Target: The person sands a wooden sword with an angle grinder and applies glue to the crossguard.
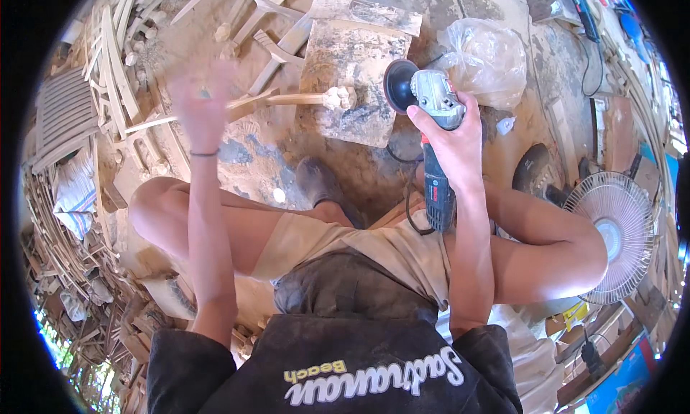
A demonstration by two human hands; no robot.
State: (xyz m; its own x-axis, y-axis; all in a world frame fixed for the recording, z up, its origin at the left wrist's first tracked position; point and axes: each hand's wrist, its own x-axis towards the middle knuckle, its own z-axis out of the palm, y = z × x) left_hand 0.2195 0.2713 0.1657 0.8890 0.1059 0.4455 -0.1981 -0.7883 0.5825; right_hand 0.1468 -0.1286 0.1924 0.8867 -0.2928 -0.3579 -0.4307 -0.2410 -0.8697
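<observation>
Right hand (461, 144) grips angle grinder (437, 187) | left hand (199, 101) blurred, can't tell | plastic bag (492, 62): contents indistinct

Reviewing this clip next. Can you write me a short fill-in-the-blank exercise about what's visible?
1. One hand holds the angle grinder: the ____ one.
2. The other hand is blurred over a long, carved piece made of ____.
3. The see-through bag is made of ____.
4. The pale sack lies toward the picture's ____ side.

Missing words: right; wood; plastic; left.
</observation>
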